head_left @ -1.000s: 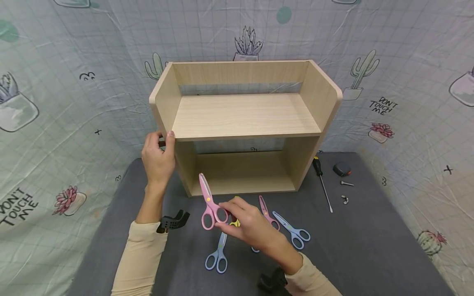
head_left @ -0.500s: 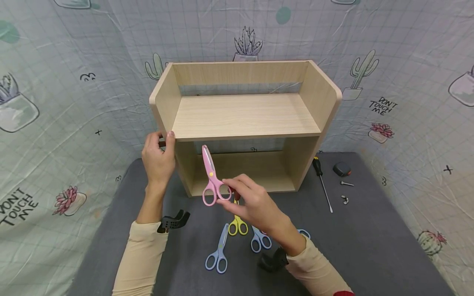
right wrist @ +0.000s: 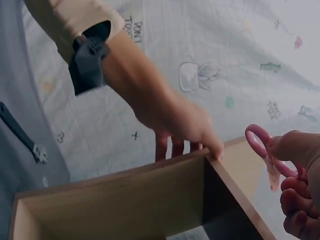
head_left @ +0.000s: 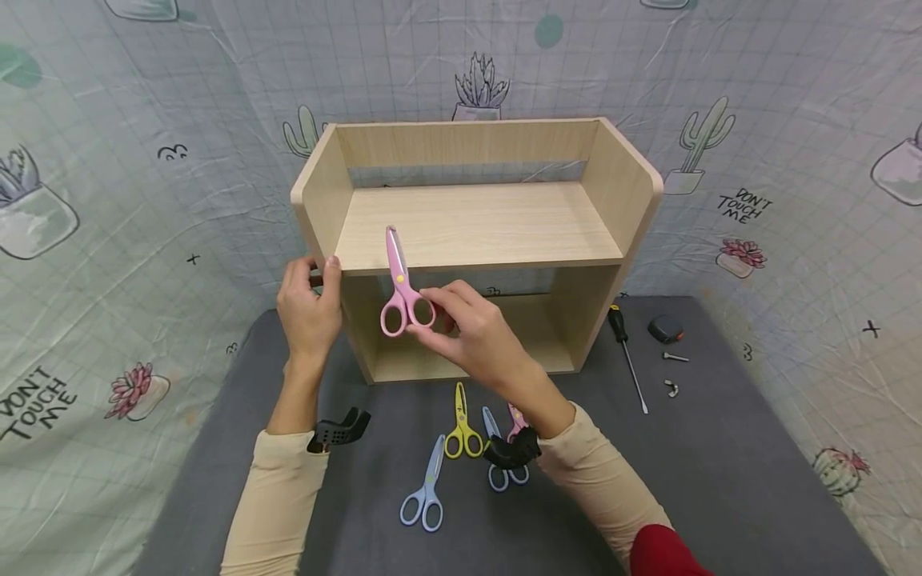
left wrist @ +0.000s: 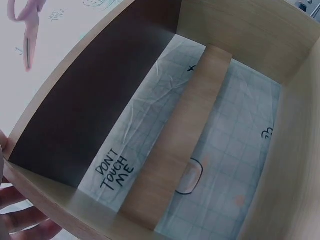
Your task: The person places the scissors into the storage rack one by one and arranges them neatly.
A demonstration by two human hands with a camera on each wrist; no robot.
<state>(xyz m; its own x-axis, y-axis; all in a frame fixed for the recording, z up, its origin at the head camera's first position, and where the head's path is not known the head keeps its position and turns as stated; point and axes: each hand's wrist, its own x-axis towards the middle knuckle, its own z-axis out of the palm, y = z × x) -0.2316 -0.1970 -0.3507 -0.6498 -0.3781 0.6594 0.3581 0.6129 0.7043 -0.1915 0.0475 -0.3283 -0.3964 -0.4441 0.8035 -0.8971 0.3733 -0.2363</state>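
My right hand [head_left: 479,336] pinches pink scissors [head_left: 400,280] by one handle loop, blades pointing up. In the head view they overlap the front edge of the middle board of a light wooden shelf unit [head_left: 475,224]. My left hand [head_left: 308,312] grips the unit's left side panel, thumb on the front edge beside that board and fingers round the outside. The right wrist view has the pink scissors [right wrist: 257,142] held at the loops, above and beside the unit. From the left wrist the lower compartment [left wrist: 165,145] is seen, with a slat across its back.
Before the unit lie yellow scissors [head_left: 461,420], blue scissors [head_left: 429,488], a second blue pair [head_left: 497,476] and another pink pair [head_left: 515,418], the last two partly behind my right wrist strap. To the right are a screwdriver [head_left: 628,356], tape measure [head_left: 665,328] and bolt [head_left: 675,357].
My right hand has lifted the pink scissors from low in front of the unit up to the middle board's height. The left hand keeps its grip in place.
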